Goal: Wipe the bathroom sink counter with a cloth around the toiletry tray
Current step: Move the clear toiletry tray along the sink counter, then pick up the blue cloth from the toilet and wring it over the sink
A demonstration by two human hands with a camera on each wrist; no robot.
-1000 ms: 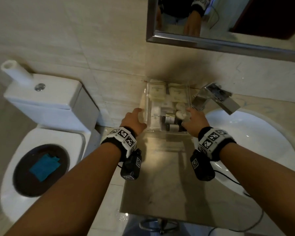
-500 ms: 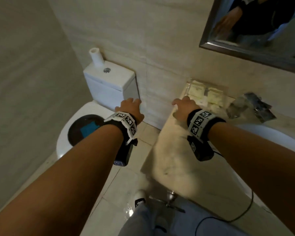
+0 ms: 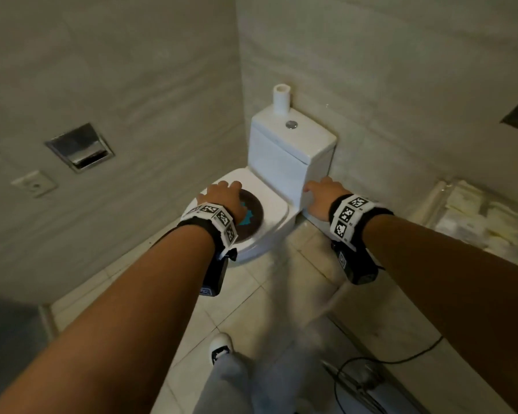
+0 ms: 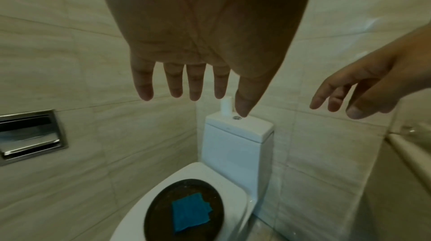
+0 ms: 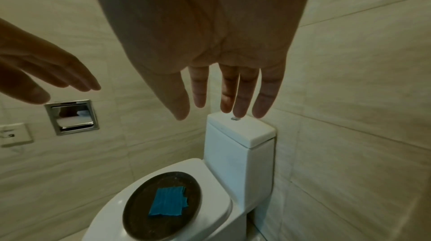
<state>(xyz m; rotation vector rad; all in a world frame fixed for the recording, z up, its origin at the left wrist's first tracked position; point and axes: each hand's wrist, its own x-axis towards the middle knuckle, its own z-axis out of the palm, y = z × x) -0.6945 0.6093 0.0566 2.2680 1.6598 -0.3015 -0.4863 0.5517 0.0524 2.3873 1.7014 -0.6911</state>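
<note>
Cloth (image 5: 167, 201), a blue folded rectangle of ribbed fabric, lies flat on a dark round tray (image 5: 144, 210) that sits on the closed lid of the white ceramic toilet (image 3: 277, 212); nothing touches it. Above that toilet the left hand (image 3: 223, 200) hangs palm down over the tray, its fingers (image 4: 173, 81) straight and slightly spread, holding nothing. In the head view this hand covers part of the cloth, though the wrist views show clear air between them. The right hand (image 3: 322, 198) floats beside the toilet's tank (image 3: 290, 156), on the side toward the counter, fingers (image 5: 265, 95) straight and loosely apart, likewise empty. Both wrists wear black bands with white squares printed in black patterns.

On top of the tank stands a white roll of paper (image 3: 281, 98), upright, just behind a round chrome flush button (image 3: 291, 124). On the tiled wall to the left of the toilet a recessed steel paper holder (image 3: 80, 147) is set in, with a pale wall socket (image 3: 35, 183) just below and left of it. To the right of the toilet, near the frame edge, the pale stone counter (image 3: 380, 312) begins; a clear toiletry tray (image 3: 440, 192) packed with cream-coloured packets rests on it against the wall, blurred. Beige floor tiles (image 3: 251, 297) spread in front of the toilet, and a white shoe (image 3: 220, 346) and a grey trouser leg show there. A thin black cable (image 3: 395, 358) loops beside the counter.
</note>
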